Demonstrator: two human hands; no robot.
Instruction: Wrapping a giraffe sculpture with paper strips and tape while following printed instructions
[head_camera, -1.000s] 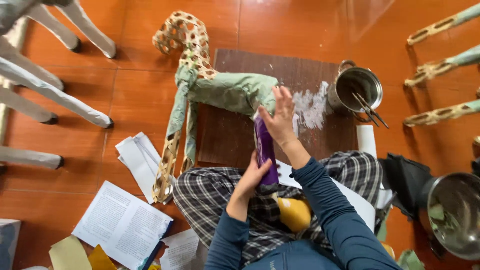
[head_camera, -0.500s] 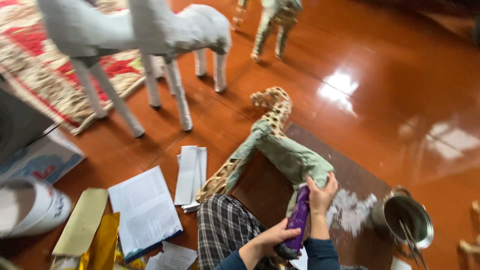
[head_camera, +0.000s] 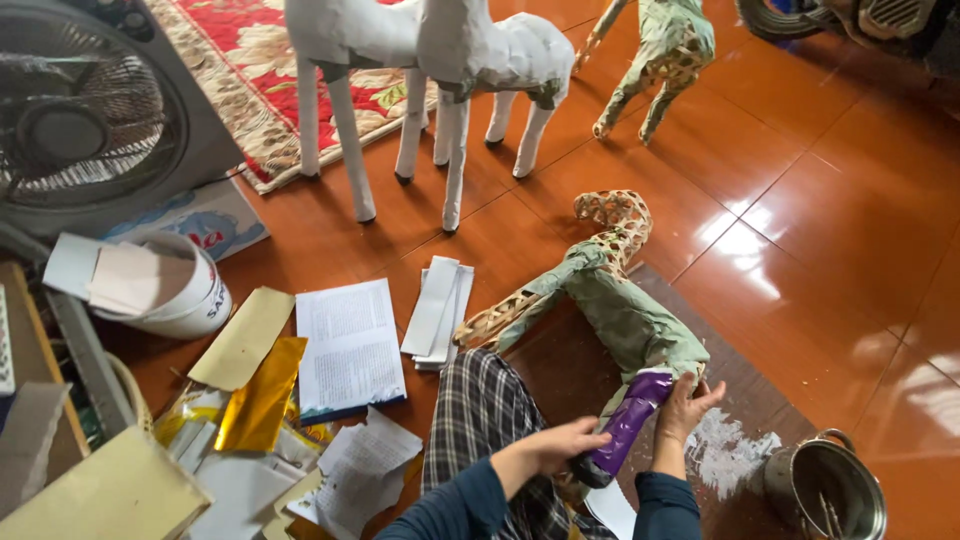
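Head view has swung up and left over the last second: the earlier pictures looked almost straight down at the lap, while this one takes in far more of the floor (head_camera: 820, 200) ahead. Nearest, the left hand (head_camera: 555, 447) lies with its fingers closed over the lower end of a purple-wrapped leg (head_camera: 630, 420), and the right hand (head_camera: 690, 410) presses on the leg's upper end with fingers spread, where the purple meets the green covering. Both hands sat on that same leg a second ago, so the hold has not changed; only the viewpoint has. The leg belongs to a woven animal frame (head_camera: 610, 290) lying on its side across a dark board (head_camera: 560, 370), just ahead of the person's plaid-covered knee (head_camera: 480, 420). A metal pot (head_camera: 825, 490) stands to the right beside a white smear (head_camera: 725, 450). Left of the knee lie printed sheets (head_camera: 350, 345), gold foil (head_camera: 260, 400) and a white bucket (head_camera: 170, 290). Farther off, white-papered figures (head_camera: 440, 60) stand by a red carpet (head_camera: 250, 70), with a fan (head_camera: 80, 110) at far left.
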